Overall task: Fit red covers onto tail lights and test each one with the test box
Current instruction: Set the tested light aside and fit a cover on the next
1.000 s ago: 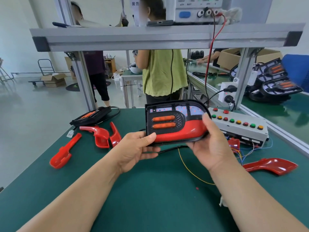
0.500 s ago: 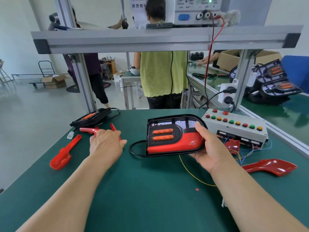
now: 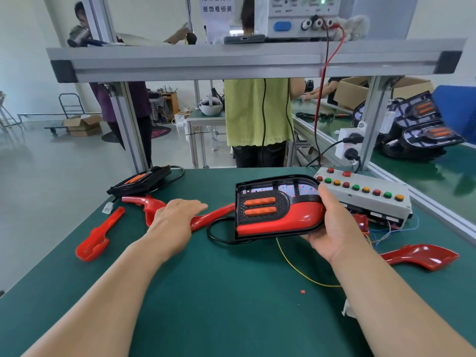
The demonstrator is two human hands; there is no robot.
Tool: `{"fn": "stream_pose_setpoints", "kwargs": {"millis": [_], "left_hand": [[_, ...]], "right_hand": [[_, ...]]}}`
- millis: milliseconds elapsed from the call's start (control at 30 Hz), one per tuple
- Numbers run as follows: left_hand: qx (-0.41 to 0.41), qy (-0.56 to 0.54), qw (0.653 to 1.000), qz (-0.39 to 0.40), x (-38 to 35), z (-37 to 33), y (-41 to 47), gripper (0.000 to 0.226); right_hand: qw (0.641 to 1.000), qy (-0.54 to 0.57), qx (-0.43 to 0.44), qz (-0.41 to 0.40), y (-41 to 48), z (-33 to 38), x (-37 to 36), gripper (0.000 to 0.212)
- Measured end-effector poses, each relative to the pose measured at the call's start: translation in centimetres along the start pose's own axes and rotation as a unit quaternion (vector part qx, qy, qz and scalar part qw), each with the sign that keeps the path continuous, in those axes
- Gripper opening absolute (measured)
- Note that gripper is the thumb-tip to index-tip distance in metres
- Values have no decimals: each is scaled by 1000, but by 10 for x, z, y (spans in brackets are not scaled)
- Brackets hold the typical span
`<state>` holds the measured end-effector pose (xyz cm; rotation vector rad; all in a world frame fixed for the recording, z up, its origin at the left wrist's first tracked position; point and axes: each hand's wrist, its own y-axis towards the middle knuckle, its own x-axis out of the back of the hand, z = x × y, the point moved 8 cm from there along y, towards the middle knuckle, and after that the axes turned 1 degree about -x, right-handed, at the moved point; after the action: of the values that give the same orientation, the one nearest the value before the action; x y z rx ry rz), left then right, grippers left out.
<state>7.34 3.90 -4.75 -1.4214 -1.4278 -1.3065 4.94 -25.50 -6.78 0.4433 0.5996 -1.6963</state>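
Desk (image 3: 231, 318): green mat surface, carries all the parts.
Tail light (image 3: 273, 207): black-framed plastic lamp with two orange bars and a glossy red cover fitted along its lower edge; sits mid-desk, tilted, right end raised.
Right grip (image 3: 334, 228): clamped on the right end of the tail light, thumb on top, fingers underneath.
Left grip (image 3: 175, 217): lies on a long curved red plastic cover (image 3: 213, 216) left of the tail light, fingers stretched forward; thumb hidden, so cannot tell whether clamped or merely resting.
Test box (image 3: 360, 202): grey box with rows of red, green and yellow buttons, just behind the right grip, loose coloured wires at its front.
Black cable (image 3: 213, 234): loops out from the lamp's left side onto the desk.
Spare covers: hooked red piece (image 3: 143, 202) touching the left grip; red scoop-shaped one (image 3: 95, 240) at far left; wide red one (image 3: 422, 256) at right.
Second lamp (image 3: 140, 180): black, flat at the back left.
Yellow wire (image 3: 291, 264): trails beneath the right forearm.
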Motion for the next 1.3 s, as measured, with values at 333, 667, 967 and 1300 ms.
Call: {"fn": "stream_pose_setpoints", "kwargs": {"millis": [333,667,967,1300], "left_hand": [[15,-25,999,17,6,-10,-6,39],[-63,35,996,61,3,-13,-7,55],[-84,-221,968,79,28,-19,-13,27],[-107,-465,863,-163,56,-40,-21,37]], "right_hand": [[1000,-10,7,-21,4,3,6,25],[999,-27,10,-19,2,6,4,32],[1000,-13,-3,-3,-2,7,2,42],[996,-34,-55,64,-9,-14,-20,37]]}}
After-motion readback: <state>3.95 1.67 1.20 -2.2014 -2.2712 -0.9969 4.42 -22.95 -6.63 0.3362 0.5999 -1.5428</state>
